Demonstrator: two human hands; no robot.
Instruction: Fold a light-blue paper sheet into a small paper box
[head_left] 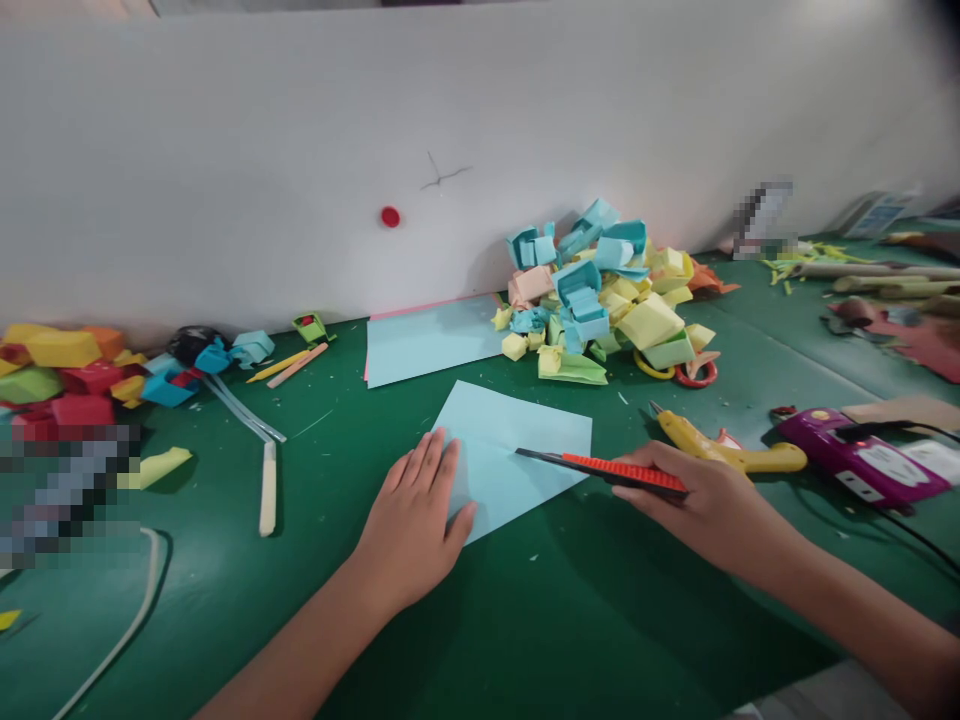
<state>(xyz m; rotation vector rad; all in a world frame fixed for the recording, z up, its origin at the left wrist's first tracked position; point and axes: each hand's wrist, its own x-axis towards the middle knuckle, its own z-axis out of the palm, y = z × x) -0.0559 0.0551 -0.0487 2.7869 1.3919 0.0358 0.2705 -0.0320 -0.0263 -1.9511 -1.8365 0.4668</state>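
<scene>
My left hand point(416, 512) lies flat and spread over the left side of the blue sheet point(529, 425) on the green desk point(525, 640); my right hand point(701, 505) grips the red-and-black cutter point(622, 473), its blade point(536, 456) over the sheet's middle. I can't tell whether they touch. Pressing too lightly could let the sheet pivot; a skidding blade might nick my left hand.

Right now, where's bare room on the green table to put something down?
Tiny scraps aside, the biggest bare patch of green table lies nearer than the front blue sheet, between the left forearm and the right forearm. A smaller one's between the left hand and white stick. It's crowded at the paper pile and around the glue gun and purple box.
</scene>
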